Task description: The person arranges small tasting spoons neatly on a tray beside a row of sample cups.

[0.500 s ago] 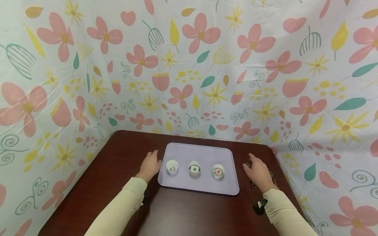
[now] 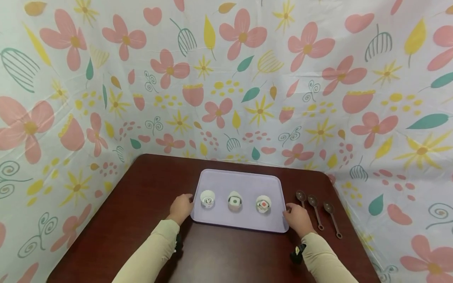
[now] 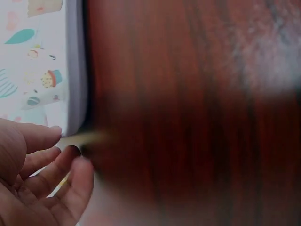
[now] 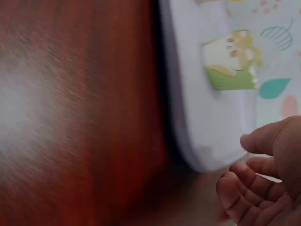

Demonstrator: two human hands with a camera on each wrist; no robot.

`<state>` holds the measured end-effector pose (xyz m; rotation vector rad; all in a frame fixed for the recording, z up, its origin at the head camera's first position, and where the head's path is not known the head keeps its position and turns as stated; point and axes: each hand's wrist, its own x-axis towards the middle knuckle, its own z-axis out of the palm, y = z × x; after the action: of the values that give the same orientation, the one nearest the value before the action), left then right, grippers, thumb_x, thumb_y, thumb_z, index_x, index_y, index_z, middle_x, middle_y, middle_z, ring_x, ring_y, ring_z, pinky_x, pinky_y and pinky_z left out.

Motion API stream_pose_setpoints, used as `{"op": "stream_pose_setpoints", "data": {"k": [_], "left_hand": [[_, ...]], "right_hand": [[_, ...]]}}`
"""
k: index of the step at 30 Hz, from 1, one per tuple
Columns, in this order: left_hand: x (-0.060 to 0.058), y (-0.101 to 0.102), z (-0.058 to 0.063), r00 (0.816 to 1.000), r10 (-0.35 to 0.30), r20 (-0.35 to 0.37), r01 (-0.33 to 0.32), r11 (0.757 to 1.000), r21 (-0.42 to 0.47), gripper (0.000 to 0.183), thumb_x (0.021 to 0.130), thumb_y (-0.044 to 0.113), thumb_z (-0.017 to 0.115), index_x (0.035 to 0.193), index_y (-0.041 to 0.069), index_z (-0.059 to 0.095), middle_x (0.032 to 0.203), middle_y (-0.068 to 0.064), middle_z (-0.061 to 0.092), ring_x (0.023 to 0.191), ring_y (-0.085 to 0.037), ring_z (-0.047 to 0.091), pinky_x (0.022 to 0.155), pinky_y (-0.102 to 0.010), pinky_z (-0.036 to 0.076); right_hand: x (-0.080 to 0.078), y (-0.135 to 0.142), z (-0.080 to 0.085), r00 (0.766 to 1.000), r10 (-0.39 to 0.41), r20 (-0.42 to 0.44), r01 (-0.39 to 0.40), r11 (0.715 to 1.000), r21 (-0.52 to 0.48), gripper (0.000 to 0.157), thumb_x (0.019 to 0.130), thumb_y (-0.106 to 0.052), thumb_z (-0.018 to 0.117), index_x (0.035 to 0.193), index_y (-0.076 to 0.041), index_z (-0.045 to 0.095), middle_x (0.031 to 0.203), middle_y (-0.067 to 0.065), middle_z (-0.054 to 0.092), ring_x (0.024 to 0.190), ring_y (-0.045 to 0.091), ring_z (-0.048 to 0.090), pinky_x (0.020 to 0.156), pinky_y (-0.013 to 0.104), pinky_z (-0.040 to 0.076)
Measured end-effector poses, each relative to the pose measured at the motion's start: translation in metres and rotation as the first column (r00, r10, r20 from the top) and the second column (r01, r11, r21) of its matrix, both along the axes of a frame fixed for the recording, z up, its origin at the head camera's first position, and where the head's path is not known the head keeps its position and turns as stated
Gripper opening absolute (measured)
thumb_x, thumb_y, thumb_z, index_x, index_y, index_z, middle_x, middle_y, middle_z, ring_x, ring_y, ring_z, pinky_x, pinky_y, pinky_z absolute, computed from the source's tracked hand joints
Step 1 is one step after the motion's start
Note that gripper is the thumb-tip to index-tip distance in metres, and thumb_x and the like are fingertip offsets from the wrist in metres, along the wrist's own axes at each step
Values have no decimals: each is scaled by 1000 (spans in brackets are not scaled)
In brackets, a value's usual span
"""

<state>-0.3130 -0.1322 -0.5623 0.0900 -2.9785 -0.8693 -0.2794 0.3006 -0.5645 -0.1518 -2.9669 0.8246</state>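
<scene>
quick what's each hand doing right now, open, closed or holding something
Left hand: by the tray, grip can't be told.
Right hand: at its right edge, grip can't be told.

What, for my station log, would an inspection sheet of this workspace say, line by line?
Surface: glossy red-brown table, reflecting light.
Job's things: lavender tray bearing three small cups in a row: left cup, middle cup and right cup; contents too small to name.
Clutter: three brown spoons on the table, to the right of the tray.
Hands: left hand at the tray's left edge, right hand at its right edge; whether either grips it is unclear.
Cables: nothing seen; each wrist wears a black device.
Surroundings: white cloth printed with flowers and leaves, behind and to both sides.
</scene>
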Motion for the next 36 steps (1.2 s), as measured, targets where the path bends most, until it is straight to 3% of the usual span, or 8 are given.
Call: {"op": "stream_pose_setpoints", "data": {"k": [5,8,18,27,36], "left_hand": [[-3,1,-9,999,-32,-15,32,997,65,34,90,5,68,122,-5,70,110,-18,73,98,-32,69,80,-46,59],[-5,1,-14,998,-42,-42,44,998,54,34,86,-1,66,120,-5,71,101,-17,74,89,-27,69,72,-42,59],[-8,3,-19,997,-41,-58,46,994,98,34,84,-3,66,118,-3,73,91,-12,73,76,-20,63,63,-35,56],[-8,7,-24,997,-54,-49,61,984,165,35,84,-2,68,119,-2,73,86,-9,70,70,-19,61,55,-29,53],[-11,3,-29,992,-90,-83,108,963,246,37,82,-2,72,118,-4,71,89,-10,71,82,-23,65,67,-35,57]], "right_hand": [[3,-1,-15,1000,-19,11,19,999,-31,37,91,-5,55,122,11,65,84,11,66,63,19,52,54,30,41],[4,-1,-18,1000,-19,10,19,999,-45,36,91,-2,54,122,12,66,85,13,67,61,19,51,52,30,40],[4,2,-16,999,-20,26,20,1000,-24,36,91,-2,55,122,13,65,96,18,70,66,21,52,54,31,41],[6,12,-17,998,-37,51,39,999,-36,38,92,-3,54,124,14,63,82,10,65,59,19,48,51,31,39],[5,13,-13,997,-46,59,47,999,-16,37,91,-3,54,123,14,63,92,17,68,64,20,52,52,31,42]]}}
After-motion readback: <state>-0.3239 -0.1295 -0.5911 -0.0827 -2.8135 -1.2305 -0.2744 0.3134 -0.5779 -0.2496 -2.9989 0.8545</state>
